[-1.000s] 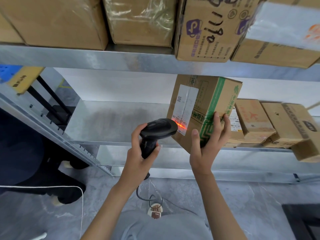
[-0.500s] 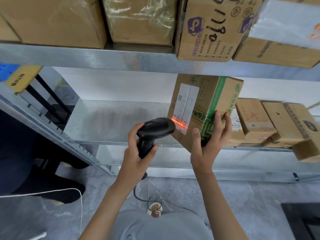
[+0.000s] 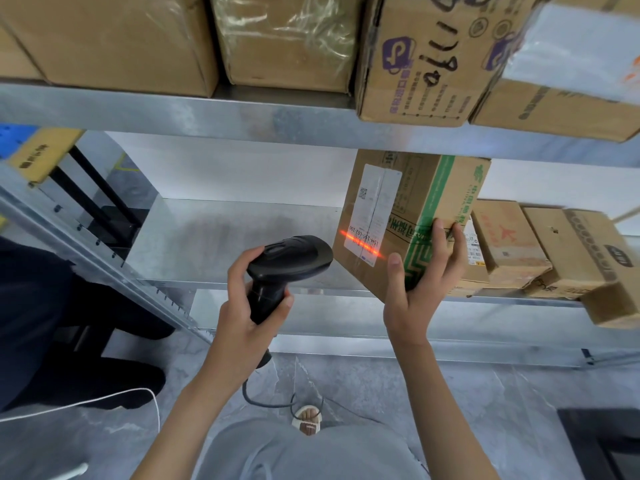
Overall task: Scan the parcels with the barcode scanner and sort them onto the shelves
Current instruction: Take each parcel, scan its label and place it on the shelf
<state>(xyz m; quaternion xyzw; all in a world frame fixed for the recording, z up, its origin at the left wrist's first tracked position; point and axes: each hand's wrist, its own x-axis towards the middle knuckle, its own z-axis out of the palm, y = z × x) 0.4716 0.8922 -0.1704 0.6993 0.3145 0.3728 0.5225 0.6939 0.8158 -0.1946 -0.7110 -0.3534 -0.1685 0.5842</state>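
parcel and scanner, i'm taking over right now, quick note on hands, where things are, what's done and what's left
Left hand grips the black scanner, aimed right at the parcel.
Right hand holds the green-striped parcel by its lower corner, tilted, in front of the middle shelf.
The red scan line lies across the white label, so scanning is under way; a confirmed read cannot be told.
Left: place this parcel on a shelf. The bare stretch of the middle shelf, left of the other boxes, looks free.
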